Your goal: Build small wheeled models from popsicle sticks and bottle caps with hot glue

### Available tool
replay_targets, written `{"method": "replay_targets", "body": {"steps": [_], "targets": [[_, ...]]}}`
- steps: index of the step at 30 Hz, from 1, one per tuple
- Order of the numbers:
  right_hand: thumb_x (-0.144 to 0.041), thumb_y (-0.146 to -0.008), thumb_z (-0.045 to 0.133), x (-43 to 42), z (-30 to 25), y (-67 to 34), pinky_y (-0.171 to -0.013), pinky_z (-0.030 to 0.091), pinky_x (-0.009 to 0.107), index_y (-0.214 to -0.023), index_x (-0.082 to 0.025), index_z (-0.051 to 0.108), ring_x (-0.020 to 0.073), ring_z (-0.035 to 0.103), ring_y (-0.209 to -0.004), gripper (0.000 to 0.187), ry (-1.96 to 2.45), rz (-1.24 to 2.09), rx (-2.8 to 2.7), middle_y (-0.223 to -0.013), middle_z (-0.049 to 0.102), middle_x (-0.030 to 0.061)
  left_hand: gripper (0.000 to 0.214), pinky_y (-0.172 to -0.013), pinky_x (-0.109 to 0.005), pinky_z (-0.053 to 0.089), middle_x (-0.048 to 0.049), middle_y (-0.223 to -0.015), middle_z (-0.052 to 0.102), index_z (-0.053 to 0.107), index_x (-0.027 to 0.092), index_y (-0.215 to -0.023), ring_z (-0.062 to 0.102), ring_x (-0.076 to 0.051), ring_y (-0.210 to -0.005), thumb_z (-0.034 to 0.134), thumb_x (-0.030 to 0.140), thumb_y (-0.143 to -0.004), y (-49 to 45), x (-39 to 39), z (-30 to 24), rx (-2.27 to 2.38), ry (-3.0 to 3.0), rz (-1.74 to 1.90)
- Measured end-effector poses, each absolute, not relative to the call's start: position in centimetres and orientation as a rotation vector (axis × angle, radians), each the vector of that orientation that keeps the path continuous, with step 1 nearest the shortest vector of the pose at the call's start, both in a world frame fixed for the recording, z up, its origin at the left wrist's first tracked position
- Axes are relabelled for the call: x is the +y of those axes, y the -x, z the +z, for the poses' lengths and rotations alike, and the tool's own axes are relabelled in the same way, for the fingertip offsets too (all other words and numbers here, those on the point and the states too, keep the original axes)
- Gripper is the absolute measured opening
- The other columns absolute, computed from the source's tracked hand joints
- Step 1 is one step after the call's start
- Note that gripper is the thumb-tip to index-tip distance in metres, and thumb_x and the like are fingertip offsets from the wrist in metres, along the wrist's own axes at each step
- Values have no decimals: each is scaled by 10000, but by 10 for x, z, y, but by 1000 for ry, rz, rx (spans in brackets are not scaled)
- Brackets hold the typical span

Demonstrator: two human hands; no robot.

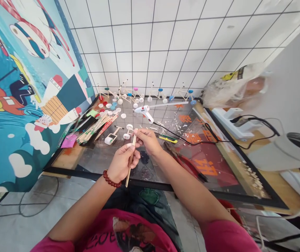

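Note:
My left hand point(122, 162), with a red bead bracelet at the wrist, is closed round a thin wooden stick point(129, 168) that runs from below the hand up to my right hand. My right hand point(146, 140) pinches the stick's upper end near a small white cap. Both hands hover over the near edge of a glass-topped table point(218, 182). Just beyond them lie two small stick-and-cap pieces point(111, 137) and a white hot glue gun point(144, 112) with a black cord.
A bundle of wooden sticks point(96, 126) and loose bottle caps point(110, 106) lie at the left. Several stick-and-cap models point(129, 94) line the tiled wall. A yellow-green cutter point(168, 139), red-handled pliers point(184, 161), a power strip point(234, 122) and wood shavings sit to the right.

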State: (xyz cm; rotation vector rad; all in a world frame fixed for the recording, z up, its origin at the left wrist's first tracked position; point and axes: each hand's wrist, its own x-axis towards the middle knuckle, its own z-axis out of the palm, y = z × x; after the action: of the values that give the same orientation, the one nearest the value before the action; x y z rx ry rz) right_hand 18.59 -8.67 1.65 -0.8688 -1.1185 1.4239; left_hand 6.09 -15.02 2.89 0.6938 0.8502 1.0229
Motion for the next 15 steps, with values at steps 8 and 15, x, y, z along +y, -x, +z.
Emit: {"method": "replay_targets", "body": {"steps": [8, 15], "targets": [[-493, -663, 770, -89, 17, -184, -473, 278, 215, -710, -137, 702, 65, 423, -480, 365, 855, 1519, -1338, -531, 572, -25, 393, -391, -169, 346, -2, -596, 633, 645, 106, -880, 521, -75, -453, 831, 341, -626, -47, -149, 22, 898, -670, 1079], [-496, -663, 758, -88, 15, -184, -480, 276, 225, -677, -138, 685, 70, 417, -479, 365, 890, 1538, -1374, -530, 582, -17, 374, -394, -165, 360, -1, -596, 633, 659, 102, -873, 527, -74, -460, 830, 333, -634, -47, -149, 18, 891, -670, 1075]]}}
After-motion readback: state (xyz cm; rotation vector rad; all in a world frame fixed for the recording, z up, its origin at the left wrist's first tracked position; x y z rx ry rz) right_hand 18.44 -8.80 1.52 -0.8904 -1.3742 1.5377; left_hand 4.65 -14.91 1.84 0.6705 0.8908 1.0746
